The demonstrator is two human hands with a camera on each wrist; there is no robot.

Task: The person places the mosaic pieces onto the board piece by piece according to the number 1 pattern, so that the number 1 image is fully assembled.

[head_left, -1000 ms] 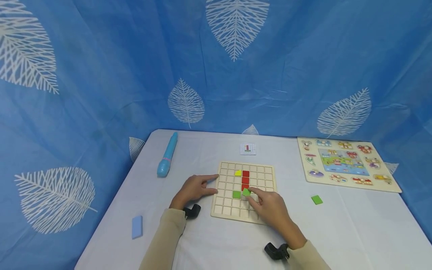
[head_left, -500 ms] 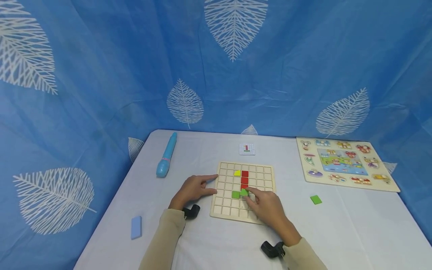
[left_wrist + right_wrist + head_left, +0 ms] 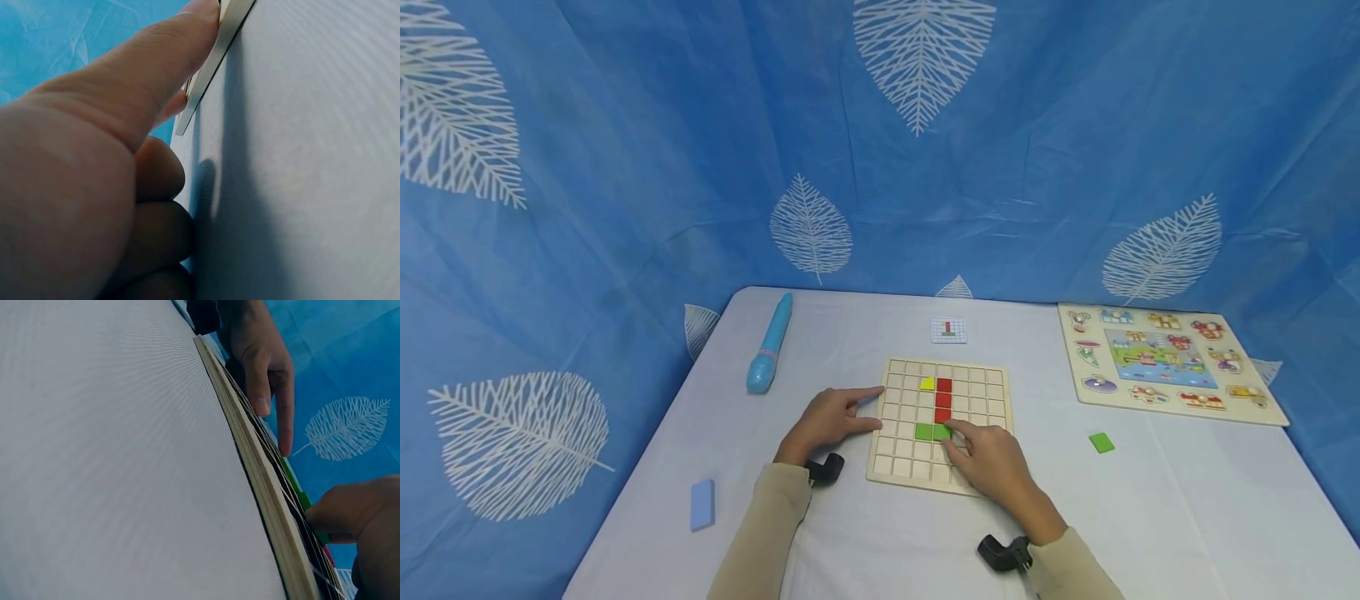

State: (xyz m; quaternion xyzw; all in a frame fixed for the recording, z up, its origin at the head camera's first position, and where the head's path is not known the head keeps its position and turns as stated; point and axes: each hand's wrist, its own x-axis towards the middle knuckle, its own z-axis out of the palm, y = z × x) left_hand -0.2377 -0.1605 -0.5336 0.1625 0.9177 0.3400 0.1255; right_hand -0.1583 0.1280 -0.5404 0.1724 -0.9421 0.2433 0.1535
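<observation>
A wooden grid board (image 3: 904,472) lies on the table. On it are several red square tiles (image 3: 943,400) in a column, a yellow piece (image 3: 927,384) and a green tile (image 3: 923,432). My right hand (image 3: 996,462) pinches a second green tile (image 3: 941,432) between thumb and index finger, level with the first and just below the red column. The right wrist view shows that thumb (image 3: 331,509) against green at the board's surface. My left hand (image 3: 827,423) touches the board's left edge with straight thumb and index finger; its other fingers (image 3: 159,231) are curled beneath.
A small pattern card (image 3: 949,330) lies beyond the board. A loose green tile (image 3: 1102,442) is to the right, nearer than a wooden picture puzzle (image 3: 1172,358). At left lie a blue toy microphone (image 3: 771,343) and a blue block (image 3: 703,504). A blue curtain (image 3: 700,125) hangs behind.
My right hand has moved slightly left and lowered the green tile, which was tilted, flat into line beside the other green one. The left hand stays at the board's edge.
</observation>
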